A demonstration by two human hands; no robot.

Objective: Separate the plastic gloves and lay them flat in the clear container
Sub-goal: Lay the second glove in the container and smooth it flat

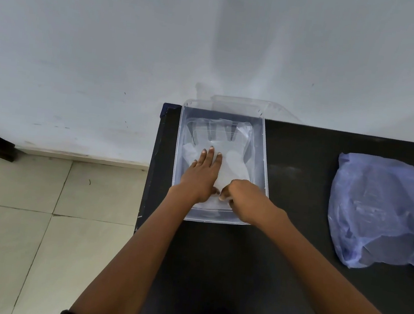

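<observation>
A clear plastic container (263, 147) stands at the left end of a black table. Thin see-through plastic gloves (236, 160) lie flat inside it, their fingers pointing toward the wall. My left hand (202, 174) rests palm down on the gloves with its fingers spread. My right hand (241, 195) is curled at the near end of the container, its fingertips pinching the cuff edge of the top glove.
A crumpled bluish plastic bag (380, 210) lies on the black table (299, 193) to the right. A clear lid (276, 108) leans behind the container against the white wall. The table's left edge drops to a tiled floor (39, 215).
</observation>
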